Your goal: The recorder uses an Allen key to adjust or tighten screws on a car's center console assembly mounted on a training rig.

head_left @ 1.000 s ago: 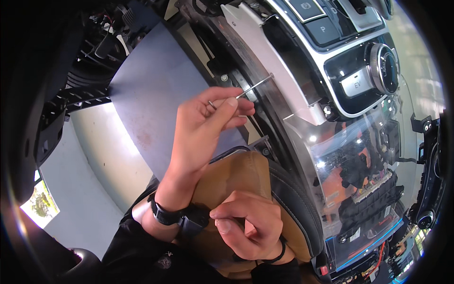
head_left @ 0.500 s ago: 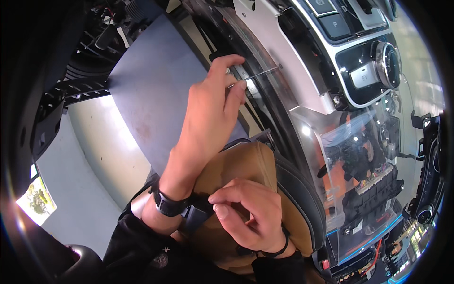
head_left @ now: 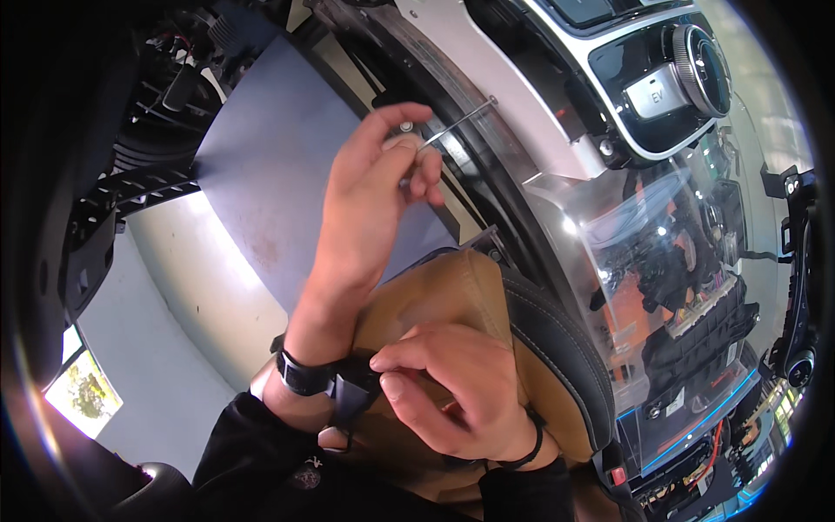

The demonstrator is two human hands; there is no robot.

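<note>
Car interior, partly cut away – pale floor (head_left: 191, 252) at left, flat grey panel (head_left: 261, 148) slanting across the middle. Tan seat (head_left: 439, 291) with black stitched side below both hands. Console (head_left: 644, 135) at upper right: glossy black, silver trim, ridged knob (head_left: 703, 70) beside a silver button (head_left: 654, 94). Clear cover (head_left: 591, 217) below it, dark parts and orange showing through.

Left hand (head_left: 370, 183) over the grey panel, pinching a thin metal rod (head_left: 461, 122) between thumb and fingers, forefinger raised clear. Rod slants up to the right – far end at a small round spot on the pale side strip (head_left: 522, 87) of the console. Dark watch (head_left: 304, 376) on that wrist.

Right hand (head_left: 461, 391) over the seat, fingers curled, narrow gap between thumb and forefinger; cannot tell whether the palm holds anything. Thin black band (head_left: 529, 449) on the wrist.
</note>
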